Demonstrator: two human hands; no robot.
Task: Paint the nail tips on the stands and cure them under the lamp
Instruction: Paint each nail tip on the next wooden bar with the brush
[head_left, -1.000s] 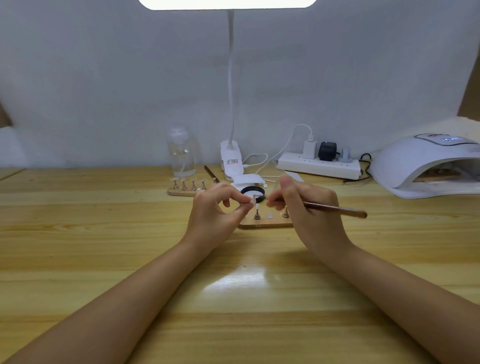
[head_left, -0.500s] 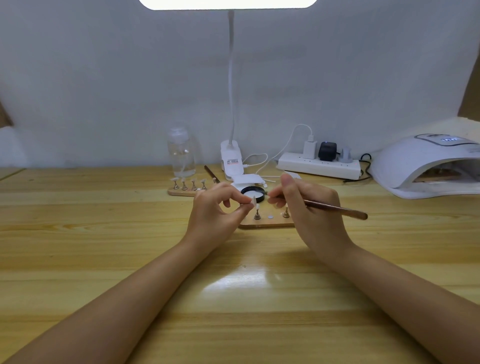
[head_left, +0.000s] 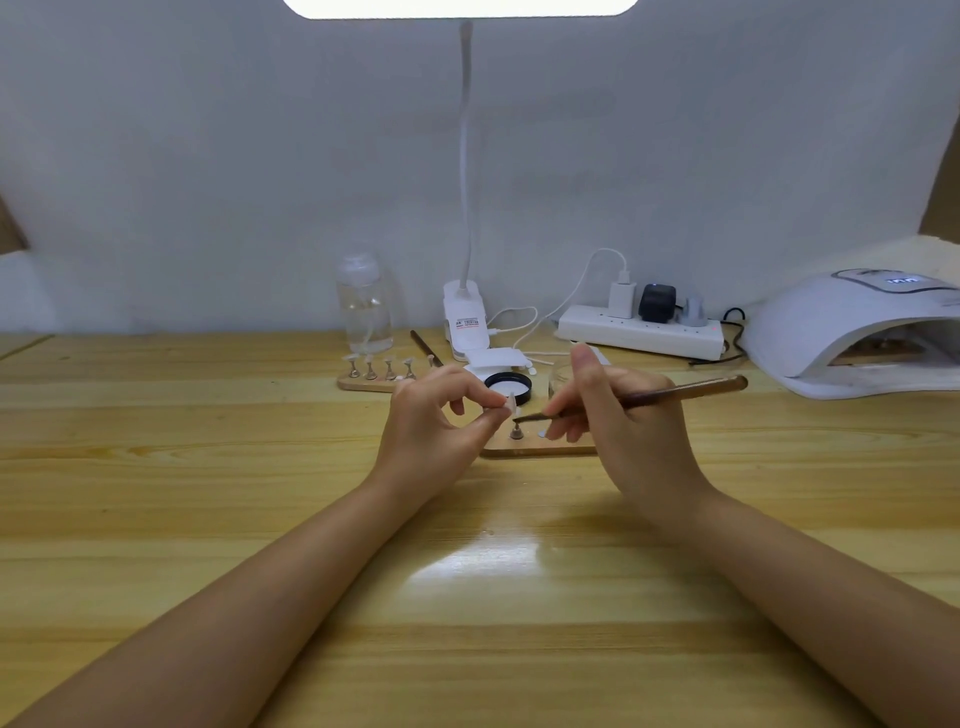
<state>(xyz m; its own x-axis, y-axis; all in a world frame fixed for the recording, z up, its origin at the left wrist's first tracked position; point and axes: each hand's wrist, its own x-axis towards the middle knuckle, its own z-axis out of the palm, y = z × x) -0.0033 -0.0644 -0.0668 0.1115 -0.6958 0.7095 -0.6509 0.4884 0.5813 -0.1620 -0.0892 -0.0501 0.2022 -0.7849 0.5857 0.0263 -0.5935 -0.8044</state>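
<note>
Nail tip (head_left: 511, 401), pinched upright by the left hand (head_left: 441, 415) above the near wooden base (head_left: 540, 447), which carries one metal stand (head_left: 516, 432). The right hand (head_left: 618, 415) grips a brush (head_left: 675, 394), bristles touching the tip. Behind: open jar (head_left: 508, 387), second base with stands (head_left: 382, 371), curing lamp (head_left: 857, 332) at right on the tabletop (head_left: 208, 467).
</note>
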